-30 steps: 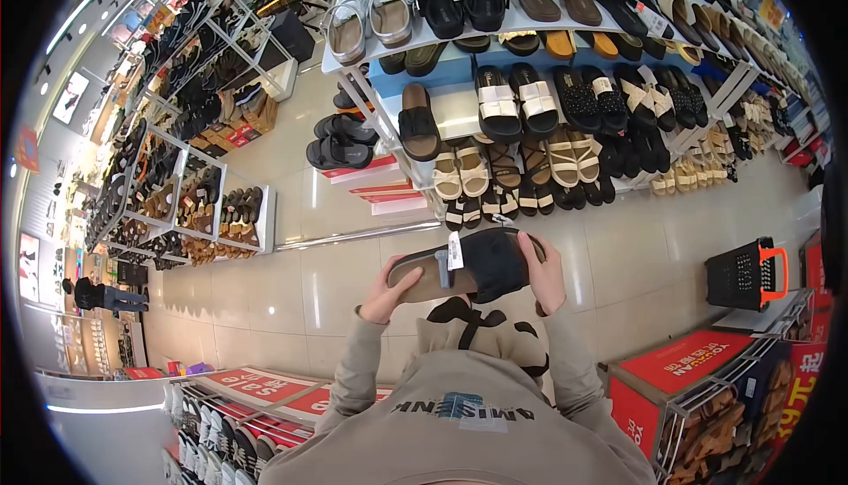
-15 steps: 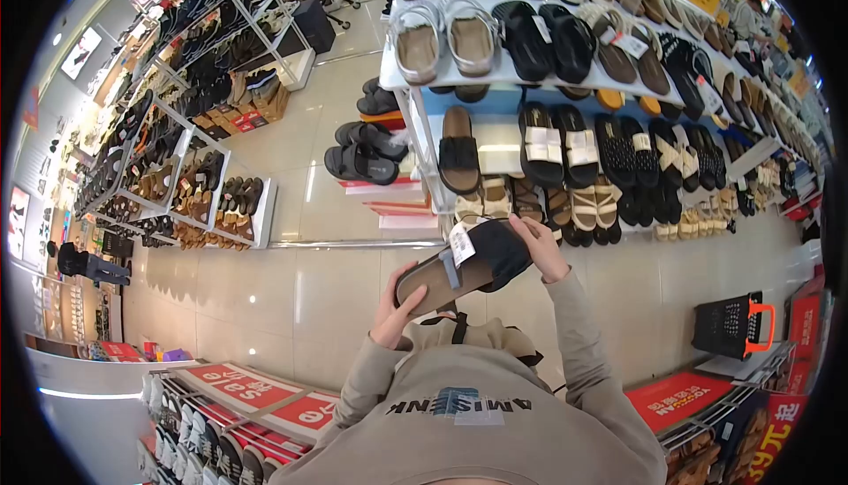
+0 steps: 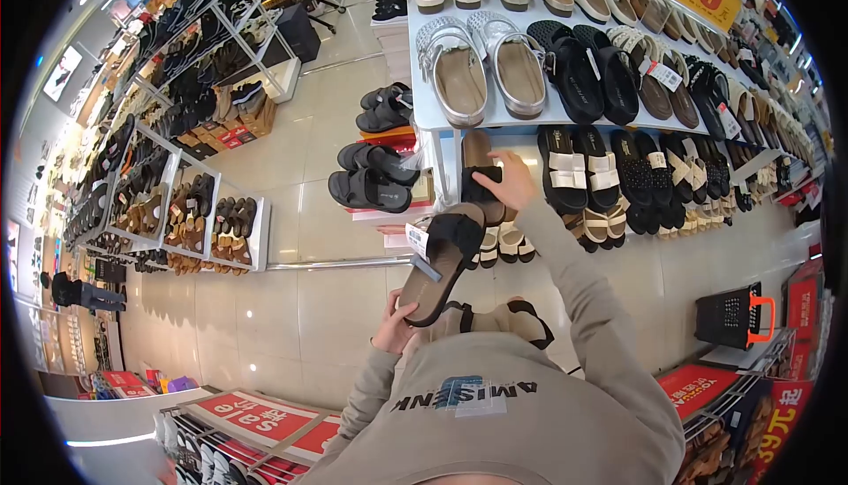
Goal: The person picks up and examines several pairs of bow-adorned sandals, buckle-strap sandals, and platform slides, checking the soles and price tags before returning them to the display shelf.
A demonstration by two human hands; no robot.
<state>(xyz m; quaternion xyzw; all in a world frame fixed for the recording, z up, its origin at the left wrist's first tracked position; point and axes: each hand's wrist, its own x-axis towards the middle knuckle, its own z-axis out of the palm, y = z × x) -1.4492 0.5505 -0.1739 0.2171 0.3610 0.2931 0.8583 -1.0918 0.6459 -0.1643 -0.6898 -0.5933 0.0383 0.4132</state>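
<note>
- Just below the centre of the frame, the left hand (image 3: 394, 324) was closed on the heel end of a loose sandal (image 3: 448, 257), which slanted up and to the right from its fingers.
- Beside that sandal's black strap showed a white price tag (image 3: 417, 241), and a grey strip (image 3: 427, 269) lay across the brown footbed.
- Higher and to the right, the right hand (image 3: 515, 183) touched the black strap of a shelf sandal (image 3: 474, 192); how firmly its fingers held could not be told.
- Between the two sandals little space showed, the left hand's one sitting lower; whether they touched was unclear.
- Above the right hand, silver sandals (image 3: 459, 79) stood on a white shelf (image 3: 427, 116).
- Right of it stood cream-strapped slides (image 3: 566, 167).
</note>
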